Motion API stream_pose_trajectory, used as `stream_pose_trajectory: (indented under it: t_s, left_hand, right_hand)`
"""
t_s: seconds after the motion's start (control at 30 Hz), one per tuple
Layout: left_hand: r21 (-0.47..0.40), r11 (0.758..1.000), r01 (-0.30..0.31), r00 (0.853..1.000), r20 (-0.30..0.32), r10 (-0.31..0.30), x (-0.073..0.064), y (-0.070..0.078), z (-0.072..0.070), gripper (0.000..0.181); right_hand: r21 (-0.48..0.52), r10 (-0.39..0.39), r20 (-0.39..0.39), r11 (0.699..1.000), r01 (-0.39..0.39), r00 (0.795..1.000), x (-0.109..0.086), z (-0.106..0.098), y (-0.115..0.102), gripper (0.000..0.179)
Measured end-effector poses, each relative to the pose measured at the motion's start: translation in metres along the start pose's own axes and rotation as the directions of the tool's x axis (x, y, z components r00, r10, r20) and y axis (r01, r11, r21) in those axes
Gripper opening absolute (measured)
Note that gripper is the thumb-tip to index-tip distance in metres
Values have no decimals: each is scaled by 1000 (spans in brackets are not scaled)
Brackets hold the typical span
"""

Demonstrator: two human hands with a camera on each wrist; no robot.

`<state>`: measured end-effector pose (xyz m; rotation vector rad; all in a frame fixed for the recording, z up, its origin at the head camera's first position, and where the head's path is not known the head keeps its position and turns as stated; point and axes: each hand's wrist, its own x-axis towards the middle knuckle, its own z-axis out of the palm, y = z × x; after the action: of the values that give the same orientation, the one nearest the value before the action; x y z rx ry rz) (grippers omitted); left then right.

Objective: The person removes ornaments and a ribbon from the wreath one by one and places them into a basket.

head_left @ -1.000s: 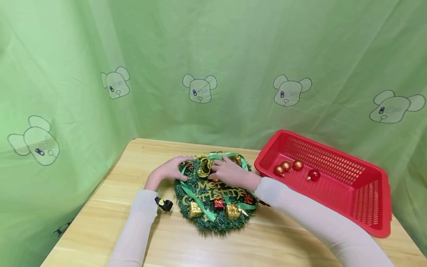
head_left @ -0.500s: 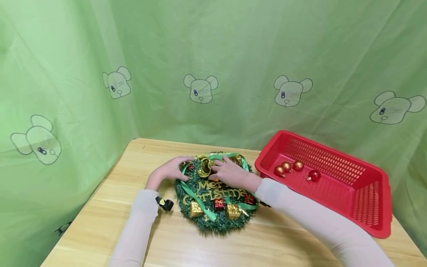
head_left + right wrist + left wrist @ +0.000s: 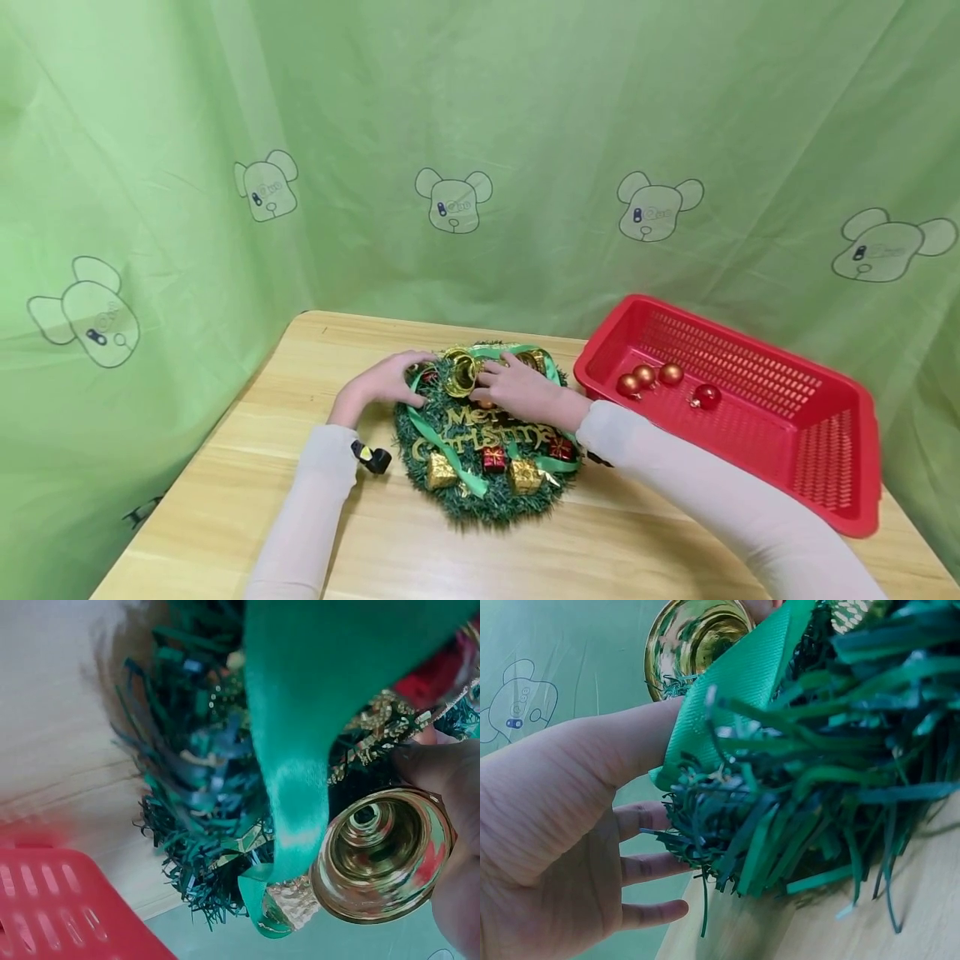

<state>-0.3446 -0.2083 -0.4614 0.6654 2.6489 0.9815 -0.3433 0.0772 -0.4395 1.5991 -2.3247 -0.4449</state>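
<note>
A green tinsel Christmas wreath (image 3: 480,505) lies on the table, with gold lettering (image 3: 491,437), green ribbon (image 3: 442,443) and small gift boxes (image 3: 493,459). My left hand (image 3: 384,380) holds its left edge. In the left wrist view, that thumb lies against the ribbon (image 3: 727,690) while the fingers reach behind the tinsel (image 3: 780,825). At the upper part, my right hand (image 3: 528,392) works among gold bells (image 3: 460,377), over an orange bauble (image 3: 486,405). The right wrist view has its fingers beside a gold bell (image 3: 341,896); what they pinch is hidden, so I cannot tell.
To the right stands a red perforated basket (image 3: 757,467). Several gold baubles (image 3: 671,373) and a red bauble (image 3: 705,395) lie in it. A green curtain (image 3: 525,267) hangs behind the wooden table (image 3: 405,558).
</note>
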Motion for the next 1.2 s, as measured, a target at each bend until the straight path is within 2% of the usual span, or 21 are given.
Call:
stream_pose_trajectory:
  t_s: [0.23,0.57,0.7,0.87,1.2]
  left_hand:
    - [-10,1000,-8,1000,3,8,2,-1,1,86]
    - [-1,1000,-5,1000,-3,5,-1,0,-2,86]
    - [3,1000,10,1000,2,-10,-1,-1,0,87]
    - [-3,1000,12,1000,-7,-12,-1,-2,1,88]
    - [11,1000,17,1000,-10,-16,-1,-1,1,88]
  right_hand:
    - [5,-8,3,1000,8,1000,-3,-1,1,35]
    - [22,-17,-36,1000,17,999,-5,-6,4,43]
    - [42,-12,-41,999,14,999,-7,-4,3,43]
    - [88,-1,-84,996,8,996,-10,-4,3,38]
    - [100,13,-149,995,2,989,-16,-10,5,34]
